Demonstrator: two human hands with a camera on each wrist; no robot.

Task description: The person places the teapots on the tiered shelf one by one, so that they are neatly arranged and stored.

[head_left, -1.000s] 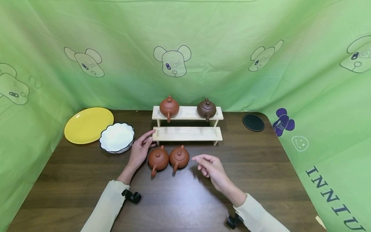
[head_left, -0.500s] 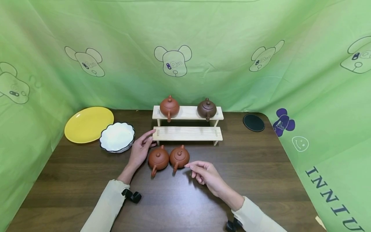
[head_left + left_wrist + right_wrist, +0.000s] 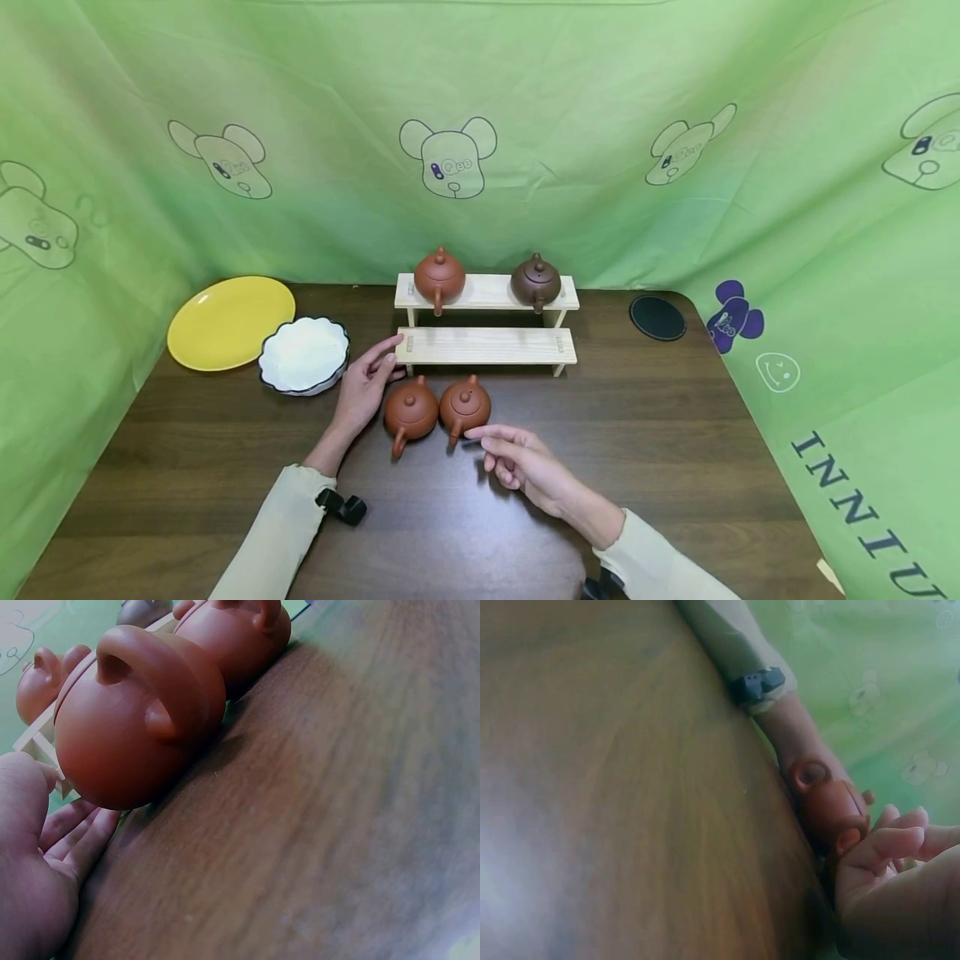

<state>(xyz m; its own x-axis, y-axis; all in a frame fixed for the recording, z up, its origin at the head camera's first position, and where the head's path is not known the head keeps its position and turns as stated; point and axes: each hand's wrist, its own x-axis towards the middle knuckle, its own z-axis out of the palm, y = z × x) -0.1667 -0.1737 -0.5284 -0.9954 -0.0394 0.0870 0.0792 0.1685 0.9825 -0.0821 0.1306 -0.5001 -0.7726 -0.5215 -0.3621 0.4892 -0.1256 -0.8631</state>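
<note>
Two reddish-brown clay teapots stand side by side on the table, the left teapot (image 3: 410, 408) and the right teapot (image 3: 465, 406), their handles toward the person. My right hand (image 3: 528, 471) reaches to the right teapot's handle (image 3: 455, 432), index fingertip right beside it, thumb apart from the index finger, other fingers curled. My left hand (image 3: 363, 387) touches the left end of the lower board of a two-tier wooden stand (image 3: 483, 346), with fairly straight fingers. In the left wrist view its fingers (image 3: 90, 832) lie behind the left teapot (image 3: 142, 720).
On the upper tier stand a reddish-brown teapot (image 3: 439, 279) and a dark brown teapot (image 3: 536, 282). A yellow plate (image 3: 225, 325) and a white scalloped bowl (image 3: 303, 357) lie at left. A black round coaster (image 3: 657, 317) lies at right, before the green cloth (image 3: 562, 167).
My right hand has moved left and toward the person, from the right of the right teapot to beside its handle. My left hand and the teapots have stayed in place.
</note>
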